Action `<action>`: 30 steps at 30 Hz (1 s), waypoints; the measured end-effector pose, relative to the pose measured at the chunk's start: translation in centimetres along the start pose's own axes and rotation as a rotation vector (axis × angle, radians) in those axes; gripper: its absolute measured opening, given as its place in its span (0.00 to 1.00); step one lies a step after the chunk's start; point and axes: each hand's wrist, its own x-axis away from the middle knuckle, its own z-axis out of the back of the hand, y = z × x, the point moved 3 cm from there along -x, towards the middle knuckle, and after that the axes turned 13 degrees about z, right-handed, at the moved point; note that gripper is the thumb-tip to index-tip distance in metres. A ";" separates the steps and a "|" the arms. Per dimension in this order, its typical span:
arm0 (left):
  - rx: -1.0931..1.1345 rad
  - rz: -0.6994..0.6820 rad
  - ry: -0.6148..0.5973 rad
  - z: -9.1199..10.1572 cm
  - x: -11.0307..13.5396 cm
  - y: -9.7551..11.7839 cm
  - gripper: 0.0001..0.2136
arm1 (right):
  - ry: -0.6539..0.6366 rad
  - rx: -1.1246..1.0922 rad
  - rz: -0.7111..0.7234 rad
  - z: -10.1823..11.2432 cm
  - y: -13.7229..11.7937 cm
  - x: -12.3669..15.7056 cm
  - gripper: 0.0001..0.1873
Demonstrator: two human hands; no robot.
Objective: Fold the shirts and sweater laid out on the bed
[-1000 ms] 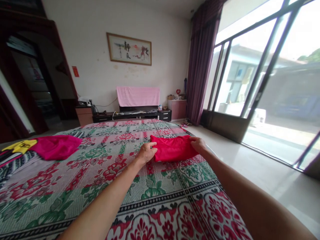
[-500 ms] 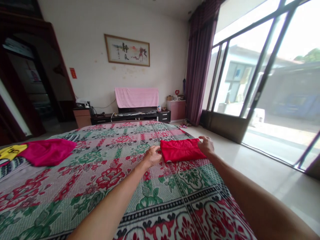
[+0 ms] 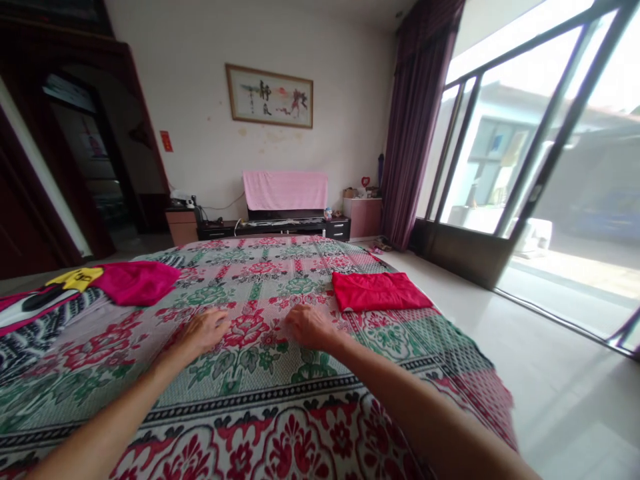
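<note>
fingers [image 3: 219,318] of the left hand [image 3: 203,331] and right hand [image 3: 313,328] curl loosely, holding nothing. red cloth [image 3: 383,292] lies at two o'clock from the right hand, near the bed's [image 3: 260,407] edge; a bump might slide it off.

Clothes pile [image 3: 83,303] cut off at left.

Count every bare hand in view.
2: the left bare hand, nearer the crumpled magenta cloth, and the right bare hand, nearer the flat, folded red cloth. None seems hidden.
</note>
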 end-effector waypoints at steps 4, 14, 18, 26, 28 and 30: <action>-0.084 0.249 0.036 1.2 1.7 -9.7 0.16 | -0.045 0.031 -0.038 -1.3 -2.3 -1.7 0.16; -0.120 0.377 0.146 2.8 6.1 -13.2 0.19 | 0.155 -0.003 -0.157 -1.7 -2.4 -1.9 0.16; -0.091 0.368 0.199 3.8 6.6 -11.9 0.18 | 0.186 -0.049 -0.107 -2.3 -1.6 -1.7 0.15; -0.056 0.355 0.205 3.8 6.8 -12.1 0.17 | 0.187 -0.056 -0.055 -2.6 -1.1 -1.7 0.14; -0.033 0.363 0.207 3.9 6.9 -12.1 0.17 | 0.187 -0.045 -0.050 -2.5 -1.0 -1.7 0.14; -0.010 0.374 0.208 4.0 7.0 -12.0 0.17 | 0.188 -0.038 -0.040 -2.5 -0.9 -1.7 0.15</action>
